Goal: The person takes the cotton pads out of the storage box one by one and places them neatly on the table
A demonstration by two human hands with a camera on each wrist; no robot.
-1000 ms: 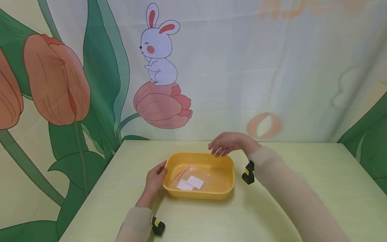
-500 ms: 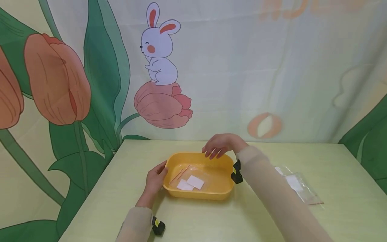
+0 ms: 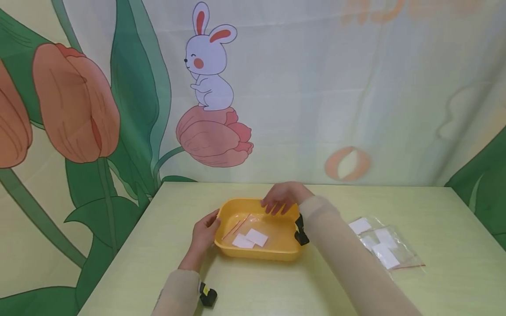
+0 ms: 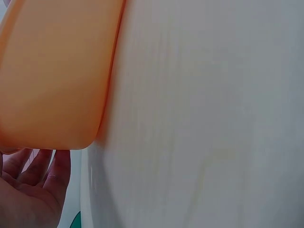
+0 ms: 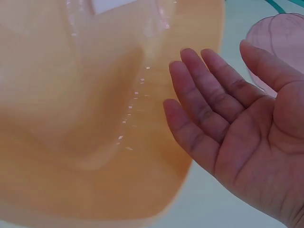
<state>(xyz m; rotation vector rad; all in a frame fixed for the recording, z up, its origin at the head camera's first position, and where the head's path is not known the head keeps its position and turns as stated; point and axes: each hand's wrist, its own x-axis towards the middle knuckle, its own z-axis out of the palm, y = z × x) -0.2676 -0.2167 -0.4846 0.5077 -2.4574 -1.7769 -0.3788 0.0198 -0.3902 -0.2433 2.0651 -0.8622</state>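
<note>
A yellow plastic basin (image 3: 261,255) sits on the table, and my left hand (image 3: 204,232) grips its left end at the rim. The left wrist view shows the fingers (image 4: 57,175) of that hand against the basin's end wall. Inside the basin lie clear zip bags (image 3: 238,224) with red seal lines and white cards (image 3: 256,237). My right hand (image 3: 285,195) hangs over the basin's back right part, its fingers relaxed and loosely spread. In the right wrist view its palm (image 5: 251,137) faces the camera and holds nothing.
On the pale table (image 3: 150,263), to the right of my right sleeve, several clear zip bags (image 3: 407,252) with white cards lie overlapping. A printed curtain (image 3: 296,87) with a rabbit and tulips hangs behind the table's far edge.
My right hand has moved left and lower, from behind the basin's rim to over its inside. The bags on the right have come out from behind the sleeve. The left hand stays put.
</note>
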